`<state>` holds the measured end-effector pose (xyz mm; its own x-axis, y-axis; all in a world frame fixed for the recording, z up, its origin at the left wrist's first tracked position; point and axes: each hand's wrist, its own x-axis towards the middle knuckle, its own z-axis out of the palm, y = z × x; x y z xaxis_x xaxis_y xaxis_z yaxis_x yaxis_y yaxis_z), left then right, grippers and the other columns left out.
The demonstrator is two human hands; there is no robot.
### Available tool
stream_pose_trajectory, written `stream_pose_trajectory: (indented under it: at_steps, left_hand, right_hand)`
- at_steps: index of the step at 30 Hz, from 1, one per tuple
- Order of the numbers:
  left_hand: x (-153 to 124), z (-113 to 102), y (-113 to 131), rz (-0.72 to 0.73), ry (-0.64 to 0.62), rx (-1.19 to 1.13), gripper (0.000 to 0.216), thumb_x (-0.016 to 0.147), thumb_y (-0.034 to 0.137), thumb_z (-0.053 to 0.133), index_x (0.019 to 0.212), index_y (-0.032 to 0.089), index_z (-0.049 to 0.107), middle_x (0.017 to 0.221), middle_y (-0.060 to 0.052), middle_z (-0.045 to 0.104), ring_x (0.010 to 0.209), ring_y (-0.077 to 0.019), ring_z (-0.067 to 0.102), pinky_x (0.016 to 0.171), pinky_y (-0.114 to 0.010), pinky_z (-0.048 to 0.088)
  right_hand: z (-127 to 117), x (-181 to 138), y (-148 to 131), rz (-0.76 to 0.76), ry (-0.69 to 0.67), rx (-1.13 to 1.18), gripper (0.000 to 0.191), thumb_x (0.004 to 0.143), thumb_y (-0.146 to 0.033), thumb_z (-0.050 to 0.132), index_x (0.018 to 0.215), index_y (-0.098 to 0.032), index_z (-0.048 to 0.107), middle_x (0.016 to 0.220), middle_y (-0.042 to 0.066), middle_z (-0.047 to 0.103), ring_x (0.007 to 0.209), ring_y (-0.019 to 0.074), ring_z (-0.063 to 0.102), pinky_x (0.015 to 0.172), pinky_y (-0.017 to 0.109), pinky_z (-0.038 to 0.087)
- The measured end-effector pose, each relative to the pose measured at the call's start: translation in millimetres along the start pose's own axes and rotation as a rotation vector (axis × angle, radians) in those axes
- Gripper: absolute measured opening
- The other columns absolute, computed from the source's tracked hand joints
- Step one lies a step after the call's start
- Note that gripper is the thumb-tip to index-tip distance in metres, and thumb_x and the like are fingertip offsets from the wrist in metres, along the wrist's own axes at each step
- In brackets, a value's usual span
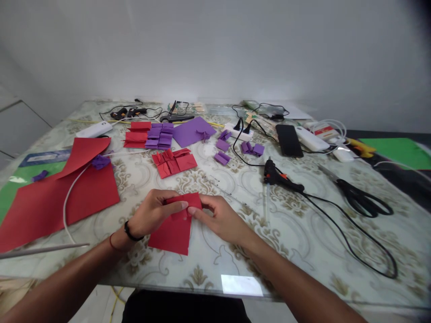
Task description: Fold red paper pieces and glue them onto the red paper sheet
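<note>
Between my two hands is a small piece of red paper (186, 200), gripped with thumbs on its near face and fingers behind. My left hand (156, 211) is closed on its left side, and my right hand (215, 215) pinches its right side. Below it a flat red paper piece (171, 237) lies on the table; whether the two are joined I cannot tell. Just beyond my hands sits a pleated red paper piece (174, 162). Farther back are a folded red piece (137, 133) and a pleated purple piece (159, 136).
A black glue gun (281, 176) with a trailing cord and black-handled scissors (363, 197) lie on the right. Large red sheets (81, 193) cover the left side. Farther back are purple paper (191, 131), a power strip (238, 131) and a phone (288, 141).
</note>
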<state>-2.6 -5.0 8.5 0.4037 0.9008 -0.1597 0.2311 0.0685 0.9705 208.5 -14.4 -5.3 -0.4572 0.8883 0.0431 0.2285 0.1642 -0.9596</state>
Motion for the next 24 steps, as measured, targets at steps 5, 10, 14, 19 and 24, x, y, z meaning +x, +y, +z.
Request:
stream_pose_trajectory:
  at_steps: [5, 10, 14, 19, 24]
  left_hand:
    - [0.9, 0.5, -3.9, 0.017, -0.008, 0.079, 0.037, 0.091, 0.044, 0.065, 0.072, 0.012, 0.068, 0.063, -0.002, 0.061, 0.056, -0.0109, 0.051, 0.049, -0.020, 0.036]
    - [1.9, 2.7, -3.7, 0.025, -0.005, 0.011, 0.038, 0.092, 0.044, 0.066, 0.071, 0.012, 0.066, 0.064, -0.001, 0.060, 0.056, -0.0103, 0.049, 0.051, -0.021, 0.036]
    - [3.8, 1.2, -1.8, 0.047, 0.044, -0.069, 0.037, 0.089, 0.040, 0.070, 0.066, 0.013, 0.060, 0.062, 0.001, 0.055, 0.058, -0.0094, 0.046, 0.055, -0.021, 0.036]
    - [4.1, 1.0, -1.6, -0.006, -0.008, -0.131, 0.031, 0.088, 0.042, 0.069, 0.081, 0.012, 0.067, 0.069, -0.001, 0.060, 0.061, -0.0118, 0.051, 0.055, -0.022, 0.038]
    - [3.4, 3.1, -4.4, 0.007, -0.008, -0.057, 0.036, 0.088, 0.044, 0.069, 0.073, 0.011, 0.066, 0.064, 0.001, 0.054, 0.058, -0.0101, 0.045, 0.053, -0.022, 0.033]
  right_hand:
    - [-0.8, -0.1, -1.0, 0.015, 0.016, -0.005, 0.028, 0.096, -0.041, 0.061, 0.081, -0.019, 0.070, 0.077, 0.002, 0.070, 0.080, 0.0213, 0.065, 0.074, 0.032, 0.050]
    - [0.9, -0.7, 0.9, 0.022, -0.051, 0.118, 0.023, 0.096, -0.039, 0.062, 0.091, -0.019, 0.072, 0.086, 0.004, 0.073, 0.086, 0.0215, 0.067, 0.079, 0.032, 0.051]
    - [3.0, -0.2, 4.5, 0.051, 0.010, 0.094, 0.024, 0.094, -0.037, 0.064, 0.079, -0.018, 0.067, 0.076, 0.002, 0.067, 0.077, 0.0191, 0.062, 0.071, 0.029, 0.048]
    - [2.2, 1.0, 4.6, 0.013, 0.127, 0.078, 0.024, 0.091, -0.033, 0.064, 0.073, -0.019, 0.059, 0.069, -0.002, 0.057, 0.067, 0.0144, 0.052, 0.065, 0.026, 0.042]
    - [1.6, 0.8, 4.1, 0.036, 0.101, 0.091, 0.026, 0.091, -0.035, 0.064, 0.073, -0.018, 0.058, 0.068, -0.001, 0.055, 0.065, 0.0141, 0.050, 0.062, 0.026, 0.041]
